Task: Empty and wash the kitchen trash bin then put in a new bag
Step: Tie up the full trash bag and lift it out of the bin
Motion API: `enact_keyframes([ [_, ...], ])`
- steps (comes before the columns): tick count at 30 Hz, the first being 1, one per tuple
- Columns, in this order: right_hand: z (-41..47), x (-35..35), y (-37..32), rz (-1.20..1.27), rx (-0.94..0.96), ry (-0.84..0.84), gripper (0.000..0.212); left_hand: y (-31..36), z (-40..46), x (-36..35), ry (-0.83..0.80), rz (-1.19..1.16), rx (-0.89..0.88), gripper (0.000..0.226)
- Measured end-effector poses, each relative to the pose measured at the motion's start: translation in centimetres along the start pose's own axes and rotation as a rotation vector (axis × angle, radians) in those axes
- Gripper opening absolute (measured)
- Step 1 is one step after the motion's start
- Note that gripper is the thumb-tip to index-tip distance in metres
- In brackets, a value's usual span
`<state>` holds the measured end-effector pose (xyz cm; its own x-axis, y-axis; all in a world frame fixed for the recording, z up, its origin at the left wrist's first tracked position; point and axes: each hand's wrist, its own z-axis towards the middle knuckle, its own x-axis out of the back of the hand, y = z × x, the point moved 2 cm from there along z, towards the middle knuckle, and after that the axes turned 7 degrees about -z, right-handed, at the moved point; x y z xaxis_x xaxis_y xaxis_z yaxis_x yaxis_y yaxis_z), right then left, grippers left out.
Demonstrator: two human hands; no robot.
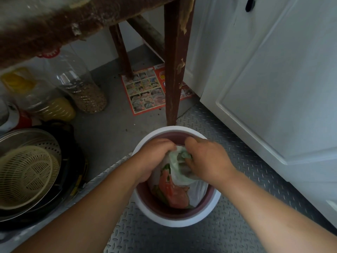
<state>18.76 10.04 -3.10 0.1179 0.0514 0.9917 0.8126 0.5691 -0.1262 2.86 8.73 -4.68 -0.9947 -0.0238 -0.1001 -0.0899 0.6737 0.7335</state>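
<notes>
A round trash bin (160, 219) with a white outside and a dull pink inside stands on the floor below me. Inside it sits a thin white trash bag (179, 173) holding red and green scraps. My left hand (152, 157) and my right hand (206, 160) are both over the bin's mouth, fingers curled round the gathered top of the bag. The bag's neck is bunched between the two hands. The bottom of the bin is hidden by the bag.
A worn brown table leg (173, 79) stands right behind the bin. White cabinet doors (269, 79) run along the right. On the left lie a cream colander (27, 172) in stacked metal pans and plastic bottles (82, 88). A printed flyer (145, 90) lies on the floor.
</notes>
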Motion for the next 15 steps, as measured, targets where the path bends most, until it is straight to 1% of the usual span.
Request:
enact_keyframes([
  [2,-0.2,0.1,-0.3,-0.029,-0.032,0.124,0.032,-0.1,0.0,0.1,0.023,-0.023,0.017,0.016],
  [5,-0.3,0.2,-0.7,-0.016,-0.07,0.237,0.03,-0.7,0.3,0.3,-0.022,0.055,-0.008,0.037],
  [7,-0.3,0.2,-0.8,-0.011,-0.076,0.283,0.03,-0.8,0.1,0.4,-0.073,0.006,-0.001,0.033],
  [10,-0.3,0.2,-1.0,0.009,-0.091,0.307,0.03,-0.3,-0.3,0.6,-0.124,-0.093,-0.03,0.029],
  [13,-0.3,0.5,-1.0,0.014,-0.084,0.332,0.029,-0.1,-0.3,0.9,-0.092,-0.138,-0.036,0.016],
  [15,-0.2,0.7,-1.2,0.029,-0.09,0.315,0.031,-0.1,-0.2,1.1,-0.065,-0.125,-0.047,0.017],
])
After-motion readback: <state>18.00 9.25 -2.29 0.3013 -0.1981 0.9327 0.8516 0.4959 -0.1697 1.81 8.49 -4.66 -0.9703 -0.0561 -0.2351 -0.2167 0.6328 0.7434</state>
